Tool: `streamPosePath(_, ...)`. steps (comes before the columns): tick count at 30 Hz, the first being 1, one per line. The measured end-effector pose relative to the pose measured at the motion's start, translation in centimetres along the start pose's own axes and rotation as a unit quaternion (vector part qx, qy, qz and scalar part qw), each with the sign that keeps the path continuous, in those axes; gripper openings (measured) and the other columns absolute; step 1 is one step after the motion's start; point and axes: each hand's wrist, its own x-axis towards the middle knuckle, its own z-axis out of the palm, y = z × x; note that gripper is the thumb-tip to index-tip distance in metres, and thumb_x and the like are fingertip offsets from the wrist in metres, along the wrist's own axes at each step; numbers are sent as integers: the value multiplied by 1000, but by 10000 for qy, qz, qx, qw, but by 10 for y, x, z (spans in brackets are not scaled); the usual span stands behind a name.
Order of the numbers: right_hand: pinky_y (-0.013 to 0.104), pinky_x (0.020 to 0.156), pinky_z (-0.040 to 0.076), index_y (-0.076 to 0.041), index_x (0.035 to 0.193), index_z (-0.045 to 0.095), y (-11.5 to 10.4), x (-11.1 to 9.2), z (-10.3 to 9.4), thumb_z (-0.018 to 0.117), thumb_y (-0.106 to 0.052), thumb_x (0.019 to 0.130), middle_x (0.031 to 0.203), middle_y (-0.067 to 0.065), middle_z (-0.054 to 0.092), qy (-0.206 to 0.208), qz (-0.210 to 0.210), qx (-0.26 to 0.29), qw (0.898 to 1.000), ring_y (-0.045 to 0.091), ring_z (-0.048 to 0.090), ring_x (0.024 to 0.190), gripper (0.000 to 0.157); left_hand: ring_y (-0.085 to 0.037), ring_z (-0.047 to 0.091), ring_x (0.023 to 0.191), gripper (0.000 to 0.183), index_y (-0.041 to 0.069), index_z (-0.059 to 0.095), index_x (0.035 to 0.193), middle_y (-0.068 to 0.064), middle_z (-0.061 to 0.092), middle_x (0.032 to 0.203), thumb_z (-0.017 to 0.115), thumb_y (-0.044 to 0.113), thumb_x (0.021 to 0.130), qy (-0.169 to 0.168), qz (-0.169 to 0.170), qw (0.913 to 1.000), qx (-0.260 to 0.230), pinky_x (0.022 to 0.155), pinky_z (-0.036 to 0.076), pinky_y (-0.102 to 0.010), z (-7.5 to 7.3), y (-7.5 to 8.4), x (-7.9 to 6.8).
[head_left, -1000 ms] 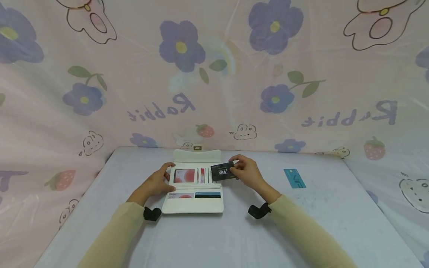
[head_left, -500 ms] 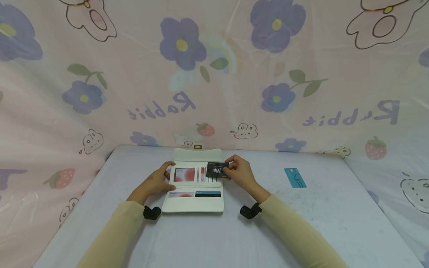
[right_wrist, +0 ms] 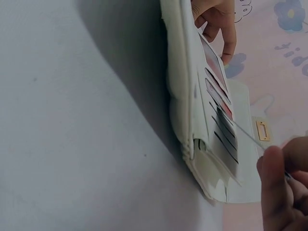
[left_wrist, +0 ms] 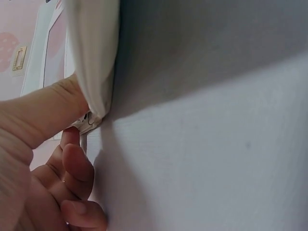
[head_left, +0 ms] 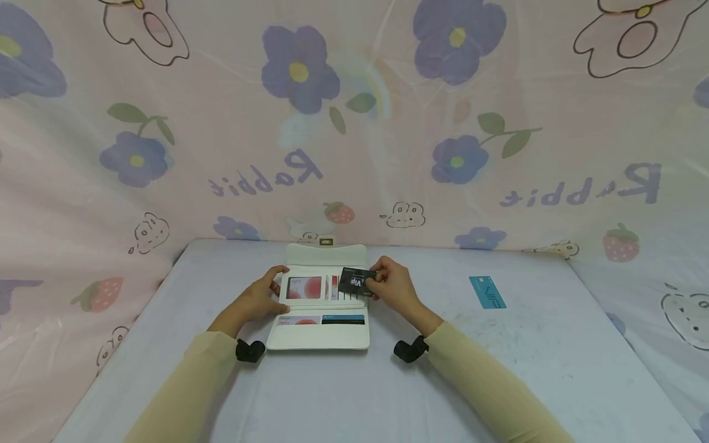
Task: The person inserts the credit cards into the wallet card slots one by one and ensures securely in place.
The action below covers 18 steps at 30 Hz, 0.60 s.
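Observation:
A white wallet (head_left: 317, 338) lies unfolded on the table, its flap with a gold clasp plate (head_left: 326, 242) toward the back. At its left edge my left hand (head_left: 255, 300) holds it, thumb by the fold and fingers at the upper corner. My right hand (head_left: 396, 284) pinches a black Vip card (head_left: 352, 280) by its right end. The card slants over the right-hand card slots (right_wrist: 224, 139); in the right wrist view its far edge meets one of them. Pink-and-red cards (head_left: 303, 288) fill the window pocket and nearby slots. Lower pockets hold a pinkish card and a dark blue one (head_left: 343, 320).
A blue VIP card (head_left: 487, 292) lies on the white tabletop (head_left: 443, 394), right of the right hand. A patterned curtain (head_left: 376, 135) hangs along the table's back and sides. Black wrist mounts (head_left: 411, 349) sit at both cuffs.
My right hand has carried the black card leftward from beyond the wallet's right edge onto its slots, tilting it slightly. The left hand stays on the wallet's left edge.

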Motion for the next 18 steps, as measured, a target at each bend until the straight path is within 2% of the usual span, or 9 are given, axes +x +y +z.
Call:
streamPosePath(9, 24, 45, 49, -1, 98, 62, -3, -3, 1, 65, -1, 82, 55, 2, 58, -115, -145, -262, 9995, 13, 62, 45, 16, -21, 50, 86, 93, 27, 28, 146, -7, 56, 111, 84, 18, 73, -44, -108, 9999, -41, 75, 38, -35, 0, -1, 1)
streamPosePath(18, 22, 44, 49, 0, 95, 61, -1, -4, 4, 66, -1, 82, 56, 3, 60, -270, 110, -179, 9994, 12, 61, 44, 15, -21, 49, 84, 91, 27, 28, 146, -8, 56, 111, 84, 18, 74, -80, -26, 10000, -24, 73, 37, -33, -2, 0, 1)
